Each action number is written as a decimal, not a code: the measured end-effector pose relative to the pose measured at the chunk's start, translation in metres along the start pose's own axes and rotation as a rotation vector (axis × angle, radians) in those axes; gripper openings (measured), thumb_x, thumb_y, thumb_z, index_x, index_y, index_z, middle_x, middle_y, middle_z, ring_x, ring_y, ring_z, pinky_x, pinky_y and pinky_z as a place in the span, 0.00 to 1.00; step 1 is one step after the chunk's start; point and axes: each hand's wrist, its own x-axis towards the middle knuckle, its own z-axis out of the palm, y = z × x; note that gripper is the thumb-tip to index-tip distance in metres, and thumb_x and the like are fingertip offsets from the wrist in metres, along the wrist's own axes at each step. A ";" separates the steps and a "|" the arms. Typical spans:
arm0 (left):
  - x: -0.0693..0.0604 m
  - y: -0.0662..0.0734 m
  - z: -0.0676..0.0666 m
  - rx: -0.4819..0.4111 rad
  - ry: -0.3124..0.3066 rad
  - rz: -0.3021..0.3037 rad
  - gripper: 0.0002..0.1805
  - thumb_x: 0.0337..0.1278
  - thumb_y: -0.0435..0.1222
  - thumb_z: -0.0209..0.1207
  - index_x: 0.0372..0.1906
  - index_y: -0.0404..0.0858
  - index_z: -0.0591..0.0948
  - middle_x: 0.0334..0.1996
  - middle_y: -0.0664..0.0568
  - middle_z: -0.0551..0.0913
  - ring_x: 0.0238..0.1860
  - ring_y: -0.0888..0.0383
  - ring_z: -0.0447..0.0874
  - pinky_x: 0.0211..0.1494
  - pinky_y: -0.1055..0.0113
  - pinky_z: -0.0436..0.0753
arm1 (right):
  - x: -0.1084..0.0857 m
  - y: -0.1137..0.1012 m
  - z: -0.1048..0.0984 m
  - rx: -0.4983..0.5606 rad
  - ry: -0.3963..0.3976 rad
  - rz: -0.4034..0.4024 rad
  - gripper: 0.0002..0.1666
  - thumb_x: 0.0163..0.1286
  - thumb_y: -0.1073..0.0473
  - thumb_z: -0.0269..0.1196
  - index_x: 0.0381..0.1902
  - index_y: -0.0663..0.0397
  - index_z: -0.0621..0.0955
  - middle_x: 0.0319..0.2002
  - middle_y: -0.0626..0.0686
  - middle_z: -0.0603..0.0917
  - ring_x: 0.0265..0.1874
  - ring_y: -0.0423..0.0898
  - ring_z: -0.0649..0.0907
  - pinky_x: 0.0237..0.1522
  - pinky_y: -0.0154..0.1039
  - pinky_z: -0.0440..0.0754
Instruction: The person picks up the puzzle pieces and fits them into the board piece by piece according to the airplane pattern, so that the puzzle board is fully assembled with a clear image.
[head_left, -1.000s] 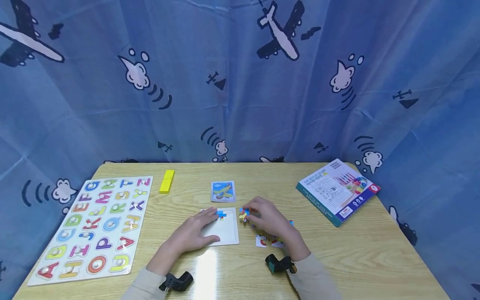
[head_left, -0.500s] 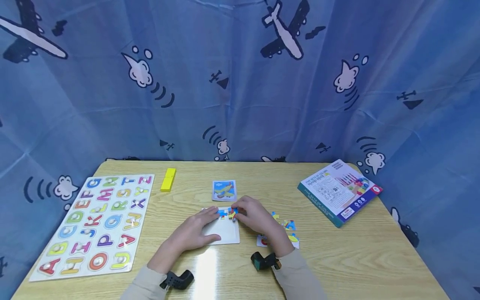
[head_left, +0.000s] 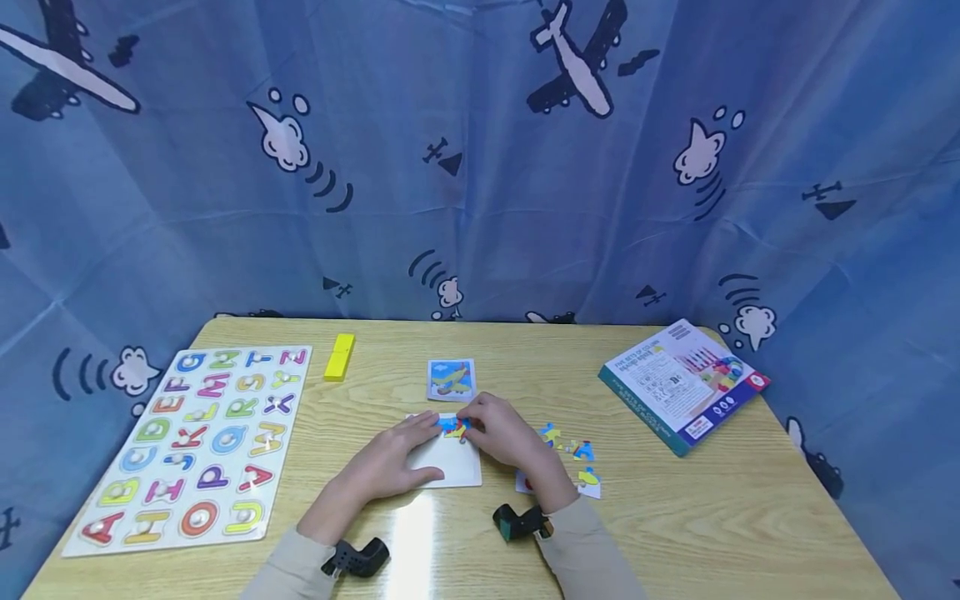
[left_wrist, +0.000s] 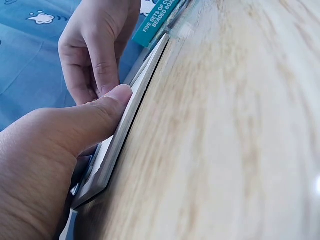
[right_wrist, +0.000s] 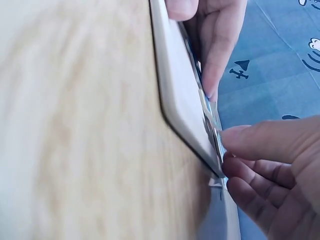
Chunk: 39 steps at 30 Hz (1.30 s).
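Observation:
A white puzzle tray lies mid-table, with a few joined blue, red and yellow jigsaw pieces along its far edge. My left hand rests on the tray's left side, fingers extended over its far left part. In the left wrist view, the left thumb lies on the tray near its edge. At the far right corner, my right hand pinches a jigsaw piece against the others. Thumb and fingertips of the right hand meet at the tray's rim in the right wrist view; the piece is mostly hidden.
Loose jigsaw pieces lie right of the tray, partly behind the right forearm. A picture card with an airplane lies beyond the tray. An alphabet board is at left, yellow blocks behind, and a box at back right.
My right hand has moved left from beside the tray onto its far right corner, bringing a jigsaw piece against those there. The left hand has stayed on the tray.

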 end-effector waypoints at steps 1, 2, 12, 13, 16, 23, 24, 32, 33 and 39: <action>0.000 0.000 0.000 -0.002 -0.001 -0.001 0.39 0.50 0.58 0.63 0.64 0.40 0.74 0.68 0.50 0.69 0.69 0.51 0.65 0.70 0.56 0.68 | 0.000 0.000 0.001 0.000 0.001 0.003 0.16 0.64 0.61 0.63 0.50 0.55 0.83 0.45 0.51 0.80 0.37 0.41 0.77 0.39 0.34 0.79; 0.000 0.000 -0.001 -0.003 -0.004 -0.003 0.39 0.50 0.58 0.63 0.64 0.40 0.74 0.68 0.50 0.69 0.69 0.51 0.65 0.70 0.56 0.68 | 0.000 0.000 0.001 -0.003 0.002 0.002 0.16 0.64 0.61 0.63 0.50 0.55 0.83 0.45 0.51 0.80 0.38 0.41 0.77 0.39 0.34 0.79; 0.000 0.001 -0.001 -0.019 -0.012 -0.005 0.39 0.50 0.57 0.63 0.64 0.40 0.73 0.68 0.50 0.68 0.69 0.50 0.65 0.69 0.55 0.69 | 0.000 0.001 0.005 -0.041 0.043 -0.050 0.14 0.63 0.62 0.64 0.47 0.57 0.84 0.42 0.50 0.78 0.33 0.39 0.76 0.31 0.28 0.76; 0.000 0.001 -0.001 -0.023 -0.012 -0.004 0.39 0.50 0.57 0.63 0.64 0.40 0.73 0.68 0.50 0.68 0.69 0.50 0.65 0.70 0.55 0.69 | 0.000 0.002 0.006 -0.046 0.046 -0.054 0.14 0.63 0.62 0.64 0.47 0.57 0.84 0.41 0.50 0.78 0.32 0.38 0.75 0.30 0.27 0.75; 0.000 0.001 -0.001 -0.022 -0.014 -0.004 0.38 0.50 0.57 0.63 0.64 0.40 0.73 0.68 0.50 0.68 0.69 0.50 0.64 0.70 0.55 0.68 | -0.001 0.001 0.006 -0.052 0.050 -0.054 0.14 0.63 0.63 0.64 0.47 0.57 0.84 0.41 0.49 0.78 0.29 0.37 0.73 0.27 0.26 0.72; -0.001 0.000 -0.001 -0.018 -0.011 0.001 0.39 0.50 0.58 0.63 0.64 0.40 0.74 0.68 0.49 0.68 0.69 0.50 0.64 0.70 0.55 0.68 | 0.000 -0.001 0.007 -0.046 0.045 -0.031 0.14 0.62 0.64 0.65 0.47 0.57 0.85 0.39 0.48 0.77 0.31 0.38 0.73 0.29 0.26 0.73; -0.001 0.000 -0.001 -0.021 -0.009 0.003 0.39 0.50 0.58 0.63 0.64 0.40 0.74 0.68 0.49 0.68 0.69 0.50 0.64 0.70 0.56 0.68 | 0.000 -0.001 0.007 -0.048 0.043 -0.030 0.14 0.62 0.64 0.65 0.47 0.58 0.85 0.38 0.48 0.77 0.31 0.38 0.73 0.29 0.26 0.72; -0.001 -0.003 0.000 -0.039 -0.006 0.009 0.39 0.50 0.57 0.63 0.64 0.39 0.73 0.68 0.49 0.67 0.70 0.51 0.63 0.71 0.56 0.66 | 0.000 -0.002 0.007 -0.073 0.042 -0.029 0.16 0.62 0.64 0.65 0.49 0.57 0.84 0.36 0.47 0.76 0.31 0.39 0.70 0.31 0.28 0.70; -0.001 -0.003 0.000 -0.044 -0.005 0.008 0.40 0.50 0.57 0.63 0.65 0.39 0.72 0.68 0.49 0.67 0.70 0.52 0.63 0.71 0.56 0.66 | 0.000 -0.002 0.007 -0.075 0.043 -0.029 0.16 0.62 0.63 0.65 0.49 0.57 0.84 0.35 0.47 0.76 0.31 0.39 0.70 0.30 0.28 0.70; -0.005 -0.004 -0.002 -0.101 0.038 -0.015 0.36 0.51 0.55 0.64 0.64 0.43 0.74 0.67 0.53 0.70 0.69 0.52 0.66 0.70 0.55 0.68 | -0.001 -0.002 0.007 -0.079 0.046 -0.016 0.16 0.62 0.63 0.65 0.49 0.57 0.84 0.34 0.46 0.75 0.30 0.39 0.69 0.28 0.27 0.69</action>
